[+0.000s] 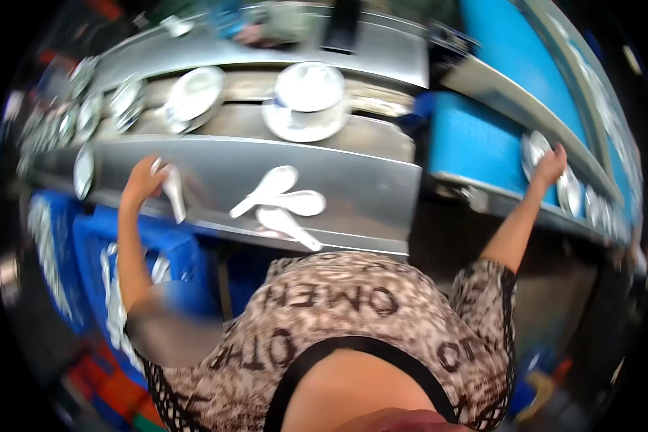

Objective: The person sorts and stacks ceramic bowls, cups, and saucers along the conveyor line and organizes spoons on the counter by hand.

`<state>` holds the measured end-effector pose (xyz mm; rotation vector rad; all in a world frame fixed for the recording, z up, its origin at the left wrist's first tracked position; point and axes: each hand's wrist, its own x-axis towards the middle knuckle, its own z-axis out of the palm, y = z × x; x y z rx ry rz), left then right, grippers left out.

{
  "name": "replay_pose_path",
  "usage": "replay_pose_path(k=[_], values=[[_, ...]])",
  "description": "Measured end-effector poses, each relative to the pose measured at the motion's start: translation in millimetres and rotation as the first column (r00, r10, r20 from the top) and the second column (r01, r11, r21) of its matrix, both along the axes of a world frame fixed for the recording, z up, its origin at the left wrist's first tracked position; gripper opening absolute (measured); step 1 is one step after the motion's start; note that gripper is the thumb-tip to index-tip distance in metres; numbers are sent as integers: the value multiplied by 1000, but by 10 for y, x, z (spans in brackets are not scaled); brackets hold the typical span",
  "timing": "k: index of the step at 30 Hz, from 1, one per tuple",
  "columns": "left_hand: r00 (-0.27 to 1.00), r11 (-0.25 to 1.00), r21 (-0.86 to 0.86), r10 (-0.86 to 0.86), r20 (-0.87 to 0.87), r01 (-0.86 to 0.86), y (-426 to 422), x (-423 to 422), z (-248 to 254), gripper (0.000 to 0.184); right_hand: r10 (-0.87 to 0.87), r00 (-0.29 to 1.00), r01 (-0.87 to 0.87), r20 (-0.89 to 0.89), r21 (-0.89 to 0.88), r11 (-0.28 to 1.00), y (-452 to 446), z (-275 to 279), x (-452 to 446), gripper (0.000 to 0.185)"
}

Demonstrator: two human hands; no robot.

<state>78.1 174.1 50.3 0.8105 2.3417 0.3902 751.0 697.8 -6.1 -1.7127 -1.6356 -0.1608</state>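
My left hand (145, 180) is closed at the left of the steel counter, with a white spoon (173, 191) hanging from its fingers. Several more white spoons (286, 202) lie loosely together on the counter (360, 194), right of that hand. On the far right, my right hand (551, 164) reaches over the blue conveyor's edge. Its fingers touch a white dish (536, 153); blur hides whether they grip it. Another white dish (569, 191) is just below that hand.
Stacked white bowls and plates (309, 101) line the shelf behind the counter, continuing leftward. Blue crates (187, 241) with dishes stand below left. A blue belt (475, 137) runs at right. Across the counter, a person's hand (250, 34) shows, blurred.
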Motion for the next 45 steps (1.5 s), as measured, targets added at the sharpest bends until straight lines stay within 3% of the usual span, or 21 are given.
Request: replay_pose_path(k=[3, 5, 7, 10, 15, 17, 20, 23, 25, 26, 27, 29, 30, 33, 35, 38, 39, 40, 41, 43, 45], values=[[993, 997, -65, 49, 104, -42, 145, 5, -154, 19, -299, 913, 350, 278, -158, 923, 437, -333, 1179, 39], [978, 999, 48, 8, 207, -19, 385, 10, -290, 16, -184, 963, 22, -195, -627, 778, 461, -304, 1317, 52], [951, 977, 204, -2, 309, -64, 561, 131, -162, 13, -63, 847, -330, -528, -616, 715, 353, -347, 1213, 60], [954, 936, 351, -72, 291, -37, 909, 221, -284, 19, 24, 923, -279, -385, -623, 731, 147, -173, 850, 61], [785, 852, 337, 131, 605, -401, 1118, 301, -252, 28, 176, 725, -555, -666, -413, 722, -223, -136, -57, 56], [780, 857, 257, 233, 581, -448, 1081, 281, -262, 29, 185, 635, -645, -750, -382, 662, -514, -114, -665, 51], [900, 954, 187, 141, 412, -235, 993, 326, -219, 30, 392, 578, -781, -716, -344, 522, -969, 6, -1726, 47], [969, 983, 48, -163, -185, 175, 1053, 249, -392, 32, 466, 526, -845, -712, -378, 377, -1196, -113, -2621, 49], [739, 903, 159, -214, -639, 399, 953, -63, -789, 34, 447, 510, -860, -735, -437, 262, -1339, -220, -3065, 49], [809, 952, -15, -267, -524, 305, 995, -94, -727, 26, 669, 491, -854, -558, -459, 244, -1306, -395, -3184, 46], [823, 932, -211, -360, -439, 295, 1009, -320, -911, 19, 795, 490, -857, -357, -361, 366, -1389, -690, -3238, 42], [863, 913, 31, -374, -340, 407, 974, -576, -1111, 20, 739, 391, -920, -548, -249, 301, -1459, -550, -3299, 37], [816, 898, 30, -384, -433, 439, 883, -752, -1211, 24, 677, 410, -904, -611, -371, 212, -1426, -226, -3211, 38], [852, 919, -94, -390, -349, 382, 925, -582, -580, 15, 606, 597, -774, -527, -179, 607, -1181, 46, -2572, 28], [977, 992, 49, -107, -182, 118, 976, -401, -241, 13, 552, 669, -641, -499, -11, 767, -848, 49, -1803, 24], [924, 921, 252, -211, -320, 298, 932, -597, -539, 16, 329, 928, -308, -175, 137, 941, -314, -18, -340, 28], [927, 950, 135, -234, -294, 282, 1019, -518, -469, 18, 146, 984, -157, 105, 111, 981, -297, 206, -15, 30], [915, 965, 112, -185, -359, 239, 1035, -486, -474, 24, 147, 988, -153, 54, 131, 979, -24, 50, 621, 30], [850, 926, 214, -171, -498, 311, 947, -704, -709, 29, 47, 963, -94, 265, 168, 981, 365, -235, 1415, 34], [943, 986, 168, 43, -330, 14, 989, -598, -581, 32, -176, 928, 220, 328, -104, 970, 473, -164, 2116, 37], [980, 941, 276, 195, 24, -194, 1040, -281, -335, 30, -43, 793, 357, 608, -406, 841, 881, -563, 3127, 40]])
